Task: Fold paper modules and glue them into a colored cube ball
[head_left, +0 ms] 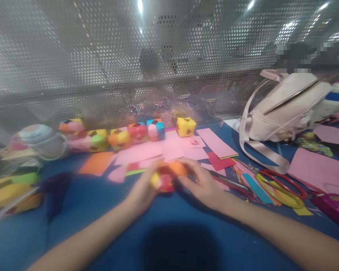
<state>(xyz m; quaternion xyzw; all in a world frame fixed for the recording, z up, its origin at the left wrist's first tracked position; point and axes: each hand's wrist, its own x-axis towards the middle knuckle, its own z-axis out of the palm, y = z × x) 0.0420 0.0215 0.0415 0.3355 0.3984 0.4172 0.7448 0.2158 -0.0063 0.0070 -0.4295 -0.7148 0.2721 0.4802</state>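
Note:
A small folded-paper ball (pixel 166 177) in orange, yellow and red sits between both my hands over the blue table (pixel 101 210). My left hand (pixel 142 190) cups its left side with curled fingers. From the right, my right hand (pixel 202 182) holds it with fingers bent over the top. The picture is blurred by motion.
A row of several finished paper balls (pixel 121 137) lines the perforated metal screen (pixel 130 75) at the back. Pink and coloured paper sheets (pixel 158 150) lie behind my hands. Scissors (pixel 282 188) with yellow and red handles lie right, below a pale backpack (pixel 288 107). More paper balls (pixel 11 194) sit left.

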